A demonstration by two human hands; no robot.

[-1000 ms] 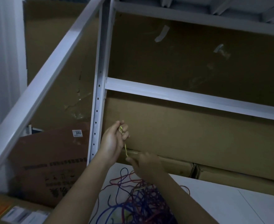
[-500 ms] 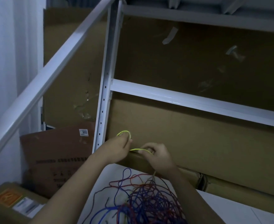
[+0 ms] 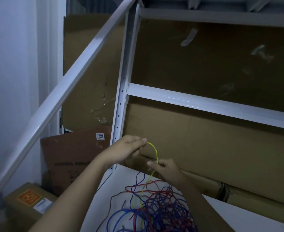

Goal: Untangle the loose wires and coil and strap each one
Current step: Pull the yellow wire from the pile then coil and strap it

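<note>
now pinching more yellow wire (image 3: 155,150) between left hand (image 3: 127,149) and right hand (image 3: 164,168), drawn longer from the tangle (image 3: 154,206) near the bench's (image 3: 238,215) back edge, so freeing progresses.

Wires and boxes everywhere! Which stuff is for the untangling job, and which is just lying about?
For the job:
yellow wire, pinched by the left hand and the right hand
tangle of red and blue wires

Just lying about:
cardboard boxes
white rack
brown box with the 3055 sticker

Both hands, left (image 3: 128,149) and right (image 3: 164,168), raised, fingers pinched.
</note>
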